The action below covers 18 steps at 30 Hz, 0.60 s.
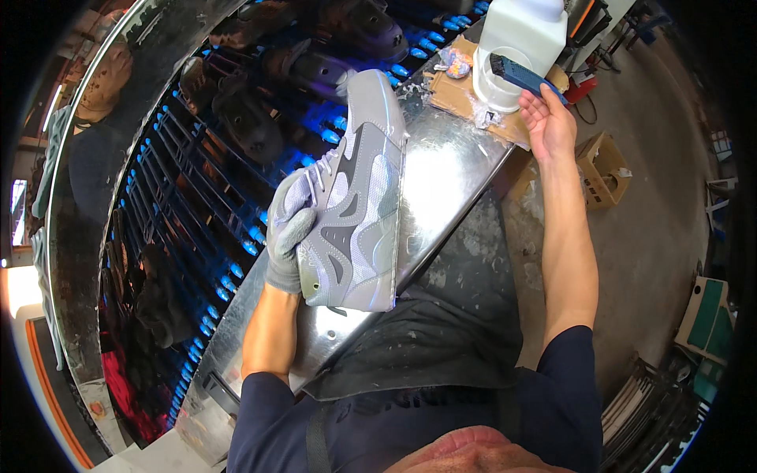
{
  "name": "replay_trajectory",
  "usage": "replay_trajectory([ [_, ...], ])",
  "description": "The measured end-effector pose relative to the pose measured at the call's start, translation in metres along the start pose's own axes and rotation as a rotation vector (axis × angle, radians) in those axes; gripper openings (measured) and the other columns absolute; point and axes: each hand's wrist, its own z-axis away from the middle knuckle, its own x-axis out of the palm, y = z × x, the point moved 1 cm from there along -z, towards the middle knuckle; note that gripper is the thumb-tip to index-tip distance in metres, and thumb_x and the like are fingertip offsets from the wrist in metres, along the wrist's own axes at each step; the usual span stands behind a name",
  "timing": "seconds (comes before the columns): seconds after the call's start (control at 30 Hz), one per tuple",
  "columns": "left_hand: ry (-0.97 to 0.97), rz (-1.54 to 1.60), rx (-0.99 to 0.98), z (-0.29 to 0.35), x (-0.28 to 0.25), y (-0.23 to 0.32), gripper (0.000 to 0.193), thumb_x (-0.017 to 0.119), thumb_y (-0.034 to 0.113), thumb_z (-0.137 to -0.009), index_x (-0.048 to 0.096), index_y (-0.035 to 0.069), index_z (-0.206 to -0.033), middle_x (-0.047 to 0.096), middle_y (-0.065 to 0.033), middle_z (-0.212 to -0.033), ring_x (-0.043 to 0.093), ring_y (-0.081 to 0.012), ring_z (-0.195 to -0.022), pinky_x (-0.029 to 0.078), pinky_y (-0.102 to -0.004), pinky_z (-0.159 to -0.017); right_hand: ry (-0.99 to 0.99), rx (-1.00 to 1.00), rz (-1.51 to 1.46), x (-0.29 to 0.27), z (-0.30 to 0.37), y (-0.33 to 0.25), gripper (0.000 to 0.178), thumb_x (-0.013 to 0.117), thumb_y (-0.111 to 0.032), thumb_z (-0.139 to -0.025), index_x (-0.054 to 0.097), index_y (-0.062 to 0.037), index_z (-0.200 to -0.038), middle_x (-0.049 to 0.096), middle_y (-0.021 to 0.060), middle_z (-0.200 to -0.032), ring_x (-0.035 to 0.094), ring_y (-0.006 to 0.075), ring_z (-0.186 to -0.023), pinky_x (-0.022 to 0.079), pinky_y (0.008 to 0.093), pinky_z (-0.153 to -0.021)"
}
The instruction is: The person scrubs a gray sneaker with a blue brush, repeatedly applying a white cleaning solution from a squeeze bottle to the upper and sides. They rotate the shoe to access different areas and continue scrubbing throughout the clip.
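Observation:
My left hand (289,236), in a grey knit glove, is closed around the laced side of a grey shoe upper (367,201). The upper is tilted, toe pointing away from me and heel near my apron, with its side panels facing up. At the far right, my bare right hand (550,124) pinches the end of a blue brush (520,76). The brush's dark head lies over the round mouth of a white plastic container (522,35). Whether its bristles touch the inside cannot be made out.
A shiny metal ledge (441,158) runs under the shoe. Beyond it, a rack of dark rods with blue tips (252,232) carries several dark shoes (240,118). Cardboard (453,93) lies under the container. An open carton (605,169) stands on the floor at right. Another person (106,83) is at far left.

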Motion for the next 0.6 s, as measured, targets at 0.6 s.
replay_trajectory([
  [0.6,-0.186,0.421,-0.094,-0.002,0.007,-0.022,0.066,0.062,0.014,-0.093,0.043,-0.006,-0.153,0.058,-0.0263,-0.147,0.063,-0.0353,-0.132,0.050,-0.0466,-0.116,0.023,0.096,0.063,-0.027,0.021,0.012,0.040,0.077,-0.034,-0.098,0.067,0.0050,-0.105,0.072,0.0133,-0.093,0.072,0.0208,-0.078,0.063,0.0320,-0.071],
])
